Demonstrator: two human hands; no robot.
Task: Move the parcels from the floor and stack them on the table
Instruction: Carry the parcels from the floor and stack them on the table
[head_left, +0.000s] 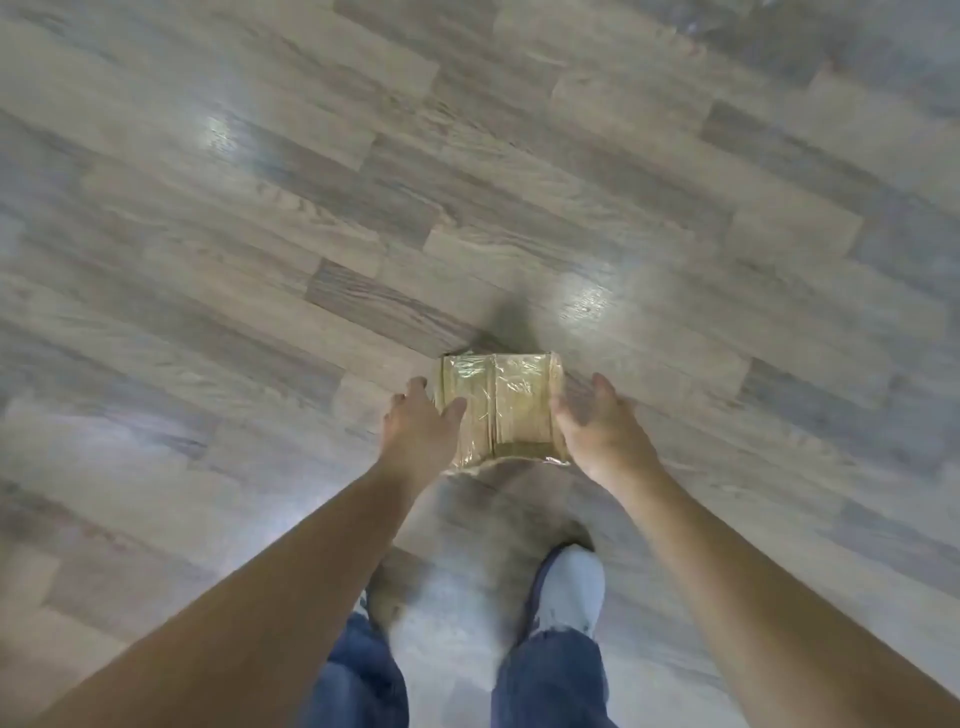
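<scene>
Arms outstretched | left hand (421, 426), right hand (597, 421) spread, flanking small tape-wrapped brown cardboard parcel (511, 410) | grey plank floor (260, 234) open beyond

The parcel (501, 408) lies on the floor (260, 208) between both hands.

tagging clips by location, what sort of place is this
Likely an indoor room, home or workplace unclear: a wood-look plank floor with bright glare patches, and a taped cardboard parcel between the left hand and right hand. No table or walls show.
</scene>
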